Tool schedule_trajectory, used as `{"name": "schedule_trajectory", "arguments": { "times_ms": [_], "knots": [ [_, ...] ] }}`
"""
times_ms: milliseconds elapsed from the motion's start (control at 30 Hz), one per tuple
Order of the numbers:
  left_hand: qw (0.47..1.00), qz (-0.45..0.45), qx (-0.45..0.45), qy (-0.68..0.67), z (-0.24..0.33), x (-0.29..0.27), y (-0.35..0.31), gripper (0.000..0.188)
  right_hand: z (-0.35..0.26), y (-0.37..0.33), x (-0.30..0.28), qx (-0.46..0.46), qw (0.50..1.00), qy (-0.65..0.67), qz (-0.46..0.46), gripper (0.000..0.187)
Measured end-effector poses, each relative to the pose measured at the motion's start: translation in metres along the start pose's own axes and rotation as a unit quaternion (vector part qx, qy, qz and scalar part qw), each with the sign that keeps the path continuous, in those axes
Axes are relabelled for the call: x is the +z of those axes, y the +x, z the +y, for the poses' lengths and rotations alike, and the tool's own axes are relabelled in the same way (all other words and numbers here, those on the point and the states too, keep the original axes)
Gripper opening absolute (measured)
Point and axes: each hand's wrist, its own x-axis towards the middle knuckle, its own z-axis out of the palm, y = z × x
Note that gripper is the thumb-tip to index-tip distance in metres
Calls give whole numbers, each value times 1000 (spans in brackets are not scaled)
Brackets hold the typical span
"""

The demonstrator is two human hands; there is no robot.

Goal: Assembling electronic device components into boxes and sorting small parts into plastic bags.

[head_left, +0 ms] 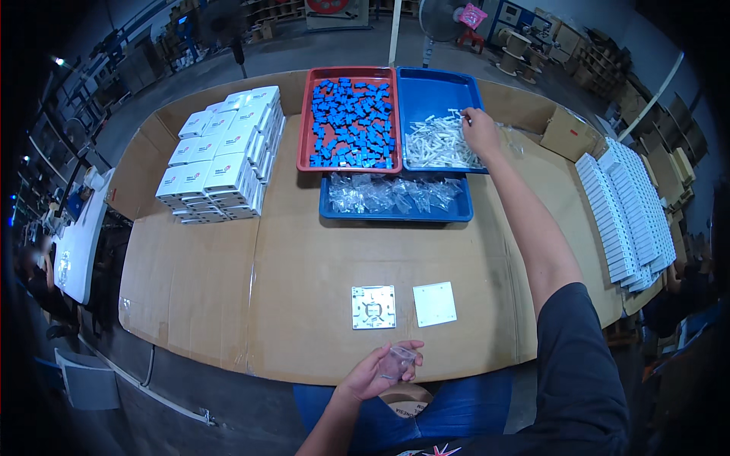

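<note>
My left hand (370, 378), palm up near the table's front edge, holds a small clear plastic bag (397, 363) with its fingers curled round it. Stretched far forward, my right hand (481, 135) is over the right side of a blue tray (439, 80) with a heap of small white plastic parts (441, 143). Its fingertips are pinched together at a white part on the far side of the heap. Between me and the trays lie two square white plates: one with a cut-out frame and dark markings (373, 307), and to its right a plain one (434, 304).
A red tray (303, 144) of blue plastic parts stands left of the blue tray. Before them sits a shallower blue tray (395, 216) of clear bags. White boxes (220, 156) are stacked at left, rows of white plates (627, 213) at right. Cardboard walls (521, 99) edge the table.
</note>
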Motion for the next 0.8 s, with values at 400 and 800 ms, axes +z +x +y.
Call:
{"name": "schedule_trajectory", "arguments": {
  "times_ms": [400,800],
  "knots": [
    [1000,16,-22,6,8,9,-1,70,2,43,39,-50,991,-114,-49,17],
    [1000,-23,-11,1,5,4,4,71,-45,5,-26,36,876,476,-67,15]
  ]
}}
